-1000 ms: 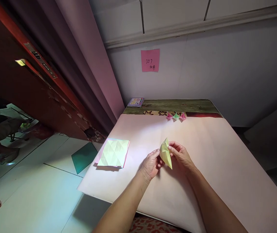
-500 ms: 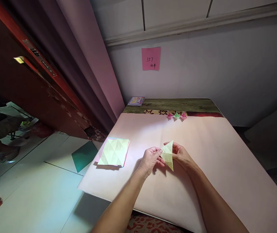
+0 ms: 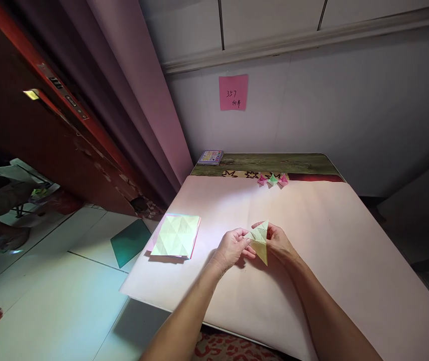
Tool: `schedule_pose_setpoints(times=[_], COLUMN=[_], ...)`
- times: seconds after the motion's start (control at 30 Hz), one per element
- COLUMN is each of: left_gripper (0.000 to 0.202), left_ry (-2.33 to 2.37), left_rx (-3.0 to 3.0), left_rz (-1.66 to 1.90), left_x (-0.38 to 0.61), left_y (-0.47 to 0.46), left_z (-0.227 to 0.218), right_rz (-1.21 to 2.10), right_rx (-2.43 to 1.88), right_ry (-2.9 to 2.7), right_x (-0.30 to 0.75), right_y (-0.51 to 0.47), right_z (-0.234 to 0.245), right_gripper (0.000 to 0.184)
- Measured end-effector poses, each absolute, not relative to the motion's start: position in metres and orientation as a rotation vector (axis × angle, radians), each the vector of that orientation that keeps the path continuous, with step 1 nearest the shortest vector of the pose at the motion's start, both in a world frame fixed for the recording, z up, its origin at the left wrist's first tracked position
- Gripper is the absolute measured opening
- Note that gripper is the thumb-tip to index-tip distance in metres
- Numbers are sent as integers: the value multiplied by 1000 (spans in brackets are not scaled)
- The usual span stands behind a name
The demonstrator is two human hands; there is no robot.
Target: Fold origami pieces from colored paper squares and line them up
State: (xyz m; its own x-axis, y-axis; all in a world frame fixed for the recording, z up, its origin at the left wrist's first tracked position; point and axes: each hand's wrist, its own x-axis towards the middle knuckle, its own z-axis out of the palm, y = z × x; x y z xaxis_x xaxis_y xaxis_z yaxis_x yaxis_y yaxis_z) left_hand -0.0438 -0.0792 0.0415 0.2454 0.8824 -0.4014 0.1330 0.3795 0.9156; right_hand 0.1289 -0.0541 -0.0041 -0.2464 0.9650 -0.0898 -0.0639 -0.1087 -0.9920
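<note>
Between my two hands is a pale yellow-green sheet of origami paper (image 3: 260, 243), creased and partly folded, with one corner pointing down. My left hand (image 3: 234, 246) pinches its left corner between thumb and fingers. On the other side, my right hand (image 3: 279, 242) grips the right edge, its fingers partly hidden behind the paper. Both hands are just above the pale table covering (image 3: 222, 200). To the left lies a stack of square paper (image 3: 176, 235), its top sheet pale green with a triangle pattern.
Three small folded paper pieces, a green one (image 3: 272, 179) between two pink ones, rest at the table's far side. A small pile of printed cards (image 3: 210, 157) is at the back left corner. A pink note (image 3: 233, 93) hangs on the wall.
The paper's upper part has been folded or tilted, so its left corner looks smaller and the lower part shows a plainer yellow face. Both hands have stayed nearly in place.
</note>
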Motion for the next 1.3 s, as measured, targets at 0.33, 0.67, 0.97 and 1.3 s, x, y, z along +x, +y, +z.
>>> schedule_pose_setpoints(times=[0.33,0.67,0.97,1.3], left_gripper=[43,35,5,44], left_ry=[1207,1176,1260,1116], left_rx=[1524,1712,1268,775], left_rz=[783,903,961,954], left_x=[-35,-42,-42,-18], left_y=[-84,-84,-81,-83], left_z=[43,36,28,17], right_rz=[1579,1614,1674,1685], right_rx=[-1151,-1128,-973,-1022], right_ry=[-1243,-1258,-1158,-1102], right_x=[131,133,143,132], right_y=[-54,-55,-56,-57], right_z=[-7,-5,7,2], right_gripper=[48,38,35,54])
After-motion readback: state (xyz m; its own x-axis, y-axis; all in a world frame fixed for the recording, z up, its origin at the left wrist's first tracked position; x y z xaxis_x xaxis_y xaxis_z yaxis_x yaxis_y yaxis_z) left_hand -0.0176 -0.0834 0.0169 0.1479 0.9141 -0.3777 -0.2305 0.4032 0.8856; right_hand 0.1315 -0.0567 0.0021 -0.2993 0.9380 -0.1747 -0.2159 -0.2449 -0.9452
